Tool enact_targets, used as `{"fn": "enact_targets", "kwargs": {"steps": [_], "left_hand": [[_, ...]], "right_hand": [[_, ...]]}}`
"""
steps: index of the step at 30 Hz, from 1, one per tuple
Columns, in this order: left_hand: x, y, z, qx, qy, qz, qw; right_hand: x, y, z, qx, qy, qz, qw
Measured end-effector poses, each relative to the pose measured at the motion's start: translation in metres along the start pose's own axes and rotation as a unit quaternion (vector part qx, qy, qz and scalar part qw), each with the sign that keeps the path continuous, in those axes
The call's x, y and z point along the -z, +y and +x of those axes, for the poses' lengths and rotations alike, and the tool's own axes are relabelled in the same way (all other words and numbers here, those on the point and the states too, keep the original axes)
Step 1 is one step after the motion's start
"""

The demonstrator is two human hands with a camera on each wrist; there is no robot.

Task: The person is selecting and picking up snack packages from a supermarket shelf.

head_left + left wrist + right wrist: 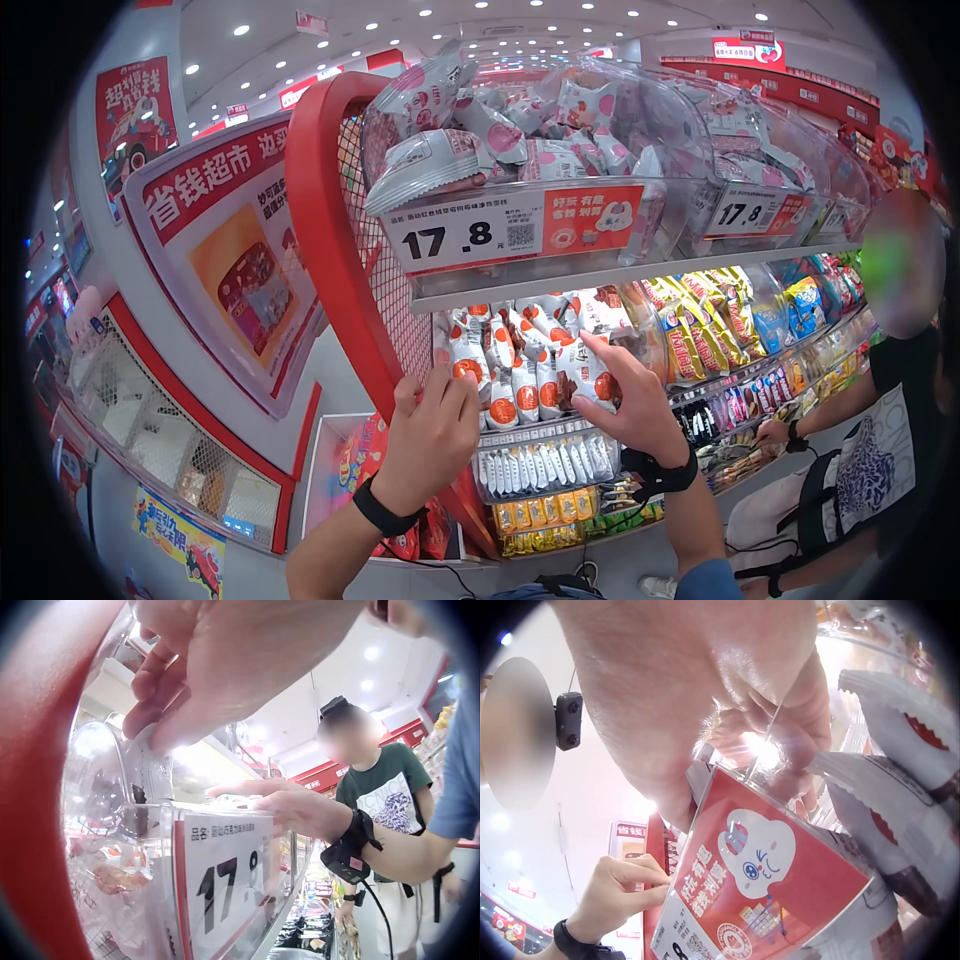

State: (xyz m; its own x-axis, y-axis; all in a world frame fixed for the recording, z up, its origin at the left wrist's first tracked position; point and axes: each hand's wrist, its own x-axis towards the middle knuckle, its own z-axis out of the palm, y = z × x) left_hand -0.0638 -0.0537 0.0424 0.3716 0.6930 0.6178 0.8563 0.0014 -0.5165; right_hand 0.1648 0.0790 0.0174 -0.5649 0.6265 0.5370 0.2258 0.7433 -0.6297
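Observation:
In the head view my left hand (435, 430) is at the left end of a clear bin of white-wrapped snack packets (530, 385) printed with orange-red circles. Its thumb and fingertips pinch the end of a wrapped snack packet (141, 772), which stands up beside the bin's wall in the left wrist view. My right hand (640, 400) reaches over the bin's front, thumb and index finger spread apart over the packets. From the right wrist, this hand (727, 697) covers the top edge of a red promotional card (780, 862), and more wrapped packets (889, 817) lie beside it.
Above my hands juts an upper clear bin of pink-dotted packets with a 17.8 price card (460, 240). A red shelf frame (340, 250) rises at the left. Lower shelves hold white-wrapped bars (545, 468). Another person (850, 430) stands at the right, reaching into the shelves.

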Motion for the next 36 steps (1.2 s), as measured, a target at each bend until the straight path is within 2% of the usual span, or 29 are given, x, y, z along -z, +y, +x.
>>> {"fn": "enact_targets", "kwargs": {"steps": [6,9,13,14,17,18,21,22,25,26,29,30,33,34,36], "left_hand": [[0.010,0.004,-0.014,0.003,-0.050,-0.071,0.996],[0.010,0.001,-0.021,0.028,-0.037,-0.121,0.992],[0.010,-0.002,-0.026,0.034,-0.036,-0.131,0.990],[0.011,0.000,-0.024,0.046,-0.029,-0.133,0.990],[0.011,0.001,-0.019,0.054,-0.039,-0.129,0.989],[0.009,0.000,-0.018,0.051,-0.043,-0.126,0.990],[-0.010,0.002,-0.023,0.004,-0.052,-0.124,0.991],[-0.011,0.002,-0.023,0.002,-0.050,-0.121,0.991],[-0.011,0.002,-0.025,-0.005,-0.039,-0.112,0.993],[-0.009,0.004,-0.026,-0.003,-0.030,-0.109,0.994],[-0.003,0.006,-0.024,0.001,-0.025,-0.100,0.995],[-0.002,0.007,-0.024,0.005,-0.028,-0.096,0.995],[-0.009,0.004,-0.023,-0.003,-0.049,-0.096,0.994],[-0.008,0.004,-0.023,0.001,-0.047,-0.116,0.992],[-0.007,0.006,-0.024,0.006,-0.045,-0.160,0.986]], "right_hand": [[0.001,0.002,0.000,0.014,0.007,-0.003,1.000],[0.000,0.002,0.000,0.021,0.018,0.014,1.000],[-0.002,0.007,-0.001,0.013,0.055,0.024,0.998],[0.000,0.007,-0.001,-0.035,0.034,0.031,0.998],[-0.010,0.015,0.004,-0.017,0.075,0.109,0.991],[-0.009,0.007,0.005,-0.009,0.083,0.070,0.994],[-0.016,-0.024,0.015,0.077,0.069,-0.001,0.995],[-0.024,-0.028,0.019,0.076,0.047,-0.024,0.996],[-0.050,-0.035,0.027,0.058,-0.061,-0.012,0.996],[-0.053,-0.037,0.031,0.026,-0.150,-0.038,0.988],[-0.063,-0.031,0.029,0.138,-0.068,0.039,0.987],[-0.051,-0.043,0.028,0.081,-0.113,0.071,0.988],[-0.046,-0.041,0.024,0.087,-0.091,0.075,0.989],[-0.055,-0.031,0.024,0.153,-0.045,0.029,0.987],[-0.056,-0.031,0.021,0.130,-0.087,0.014,0.988]]}}
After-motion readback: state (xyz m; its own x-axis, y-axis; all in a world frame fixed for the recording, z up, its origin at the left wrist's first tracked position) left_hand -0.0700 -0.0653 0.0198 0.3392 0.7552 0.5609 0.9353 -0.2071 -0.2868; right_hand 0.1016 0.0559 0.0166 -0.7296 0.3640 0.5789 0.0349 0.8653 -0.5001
